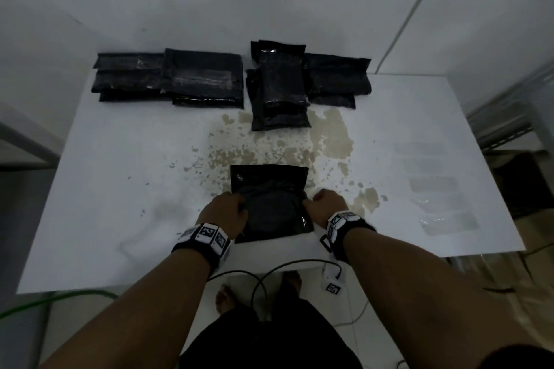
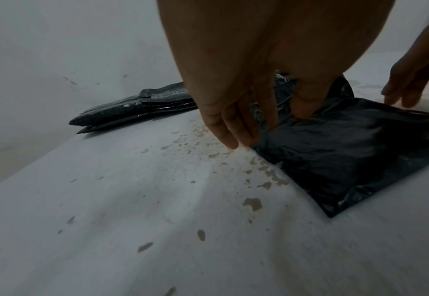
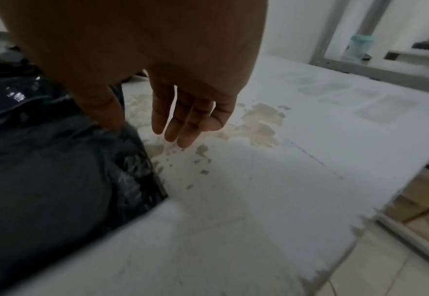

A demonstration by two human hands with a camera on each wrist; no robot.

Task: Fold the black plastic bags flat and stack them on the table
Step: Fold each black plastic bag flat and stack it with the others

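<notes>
A black plastic bag [image 1: 271, 204] lies flat on the white table [image 1: 120, 189] near its front edge, between my two hands. My left hand [image 1: 236, 204] pinches the bag's [image 2: 347, 156] left edge: the thumb [image 2: 307, 100] is on top and a finger goes into the crumpled fold. My right hand [image 1: 314, 201] is at the bag's [image 3: 56, 170] right edge. There its thumb [image 3: 106, 112] touches the plastic, while the other fingers [image 3: 182, 124] hang straight beside the bag. Two stacks of folded black bags lie at the back, one on the left [image 1: 168, 78] and one on the right [image 1: 299, 84].
Brownish stains [image 1: 329, 135] mark the tabletop between the stacks and the bag. Clear plastic strips [image 1: 440, 189] lie on the table's right side. Cables and a small white box [image 1: 334, 281] hang at the front edge. A metal shelf [image 3: 347, 60] stands to the right.
</notes>
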